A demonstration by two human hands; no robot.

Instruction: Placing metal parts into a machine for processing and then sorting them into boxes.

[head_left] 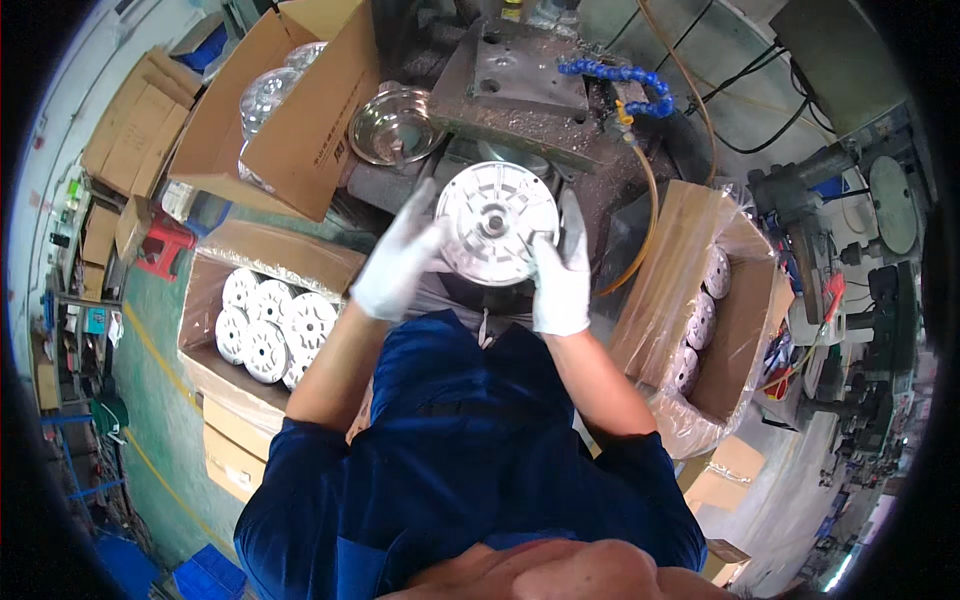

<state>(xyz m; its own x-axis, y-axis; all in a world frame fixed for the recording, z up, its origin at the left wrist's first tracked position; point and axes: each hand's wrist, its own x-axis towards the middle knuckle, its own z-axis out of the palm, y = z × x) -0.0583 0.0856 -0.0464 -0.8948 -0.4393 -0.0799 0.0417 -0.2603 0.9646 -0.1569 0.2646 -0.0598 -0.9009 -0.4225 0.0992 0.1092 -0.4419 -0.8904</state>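
A round silvery metal disc, with a central hole and raised ribs on its face, is held up before my body. My right hand, in a white glove, grips its right edge; the thumb lies on the face and the fingers run along the rim. At the disc's left edge is my left hand, also gloved and slightly blurred. Its fingers are stretched out and its thumb reaches to the rim; whether it bears any weight I cannot tell. Just beyond the disc stands a dark machine bed strewn with metal chips.
Left of me, an open carton holds several similar discs; another carton behind it holds shiny parts. A plastic-lined carton with discs stands right. A shiny metal bowl and a blue jointed hose flank the machine bed.
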